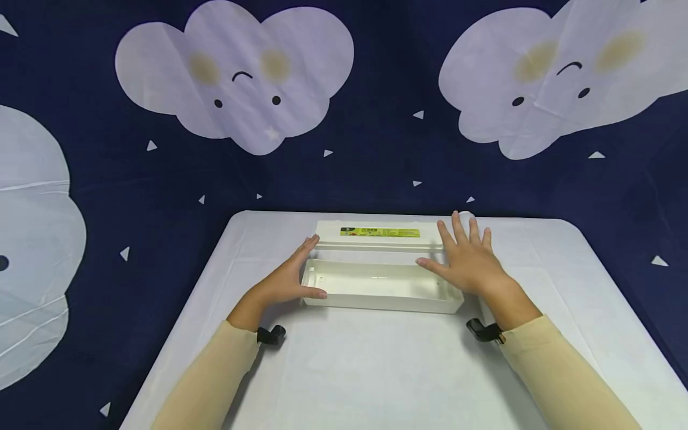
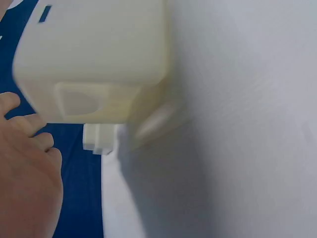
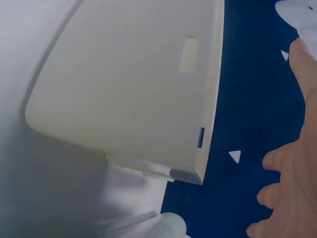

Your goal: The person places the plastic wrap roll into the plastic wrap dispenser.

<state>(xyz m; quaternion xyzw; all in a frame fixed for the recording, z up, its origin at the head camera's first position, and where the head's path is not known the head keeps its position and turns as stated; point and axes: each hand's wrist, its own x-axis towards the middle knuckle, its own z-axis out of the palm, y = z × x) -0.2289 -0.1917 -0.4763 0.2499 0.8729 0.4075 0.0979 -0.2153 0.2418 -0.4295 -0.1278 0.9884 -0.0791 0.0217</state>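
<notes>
A long white plastic box (image 1: pixel 376 303), without a cover on it, lies crosswise on the table in the head view. At its left end is my left hand (image 1: pixel 285 280), thumb stretched along the front corner and fingers extended toward the back. My right hand (image 1: pixel 473 263) is spread over the right end, fingers straight and apart. Directly behind the box lies a matching white lid (image 1: pixel 328 234) with a yellow-green label (image 1: pixel 380 232). The left wrist view shows the box's end wall (image 2: pixel 94 101) beside the fingers; in the right wrist view the fingers stand apart from the box (image 3: pixel 124 89).
A white rounded object (image 3: pixel 168 225) stands near the back edge, mostly hidden behind my right hand in the head view. The white-covered table (image 1: pixel 376 370) ends just behind the lid, against a dark blue cloth (image 1: pixel 371 185) printed with clouds.
</notes>
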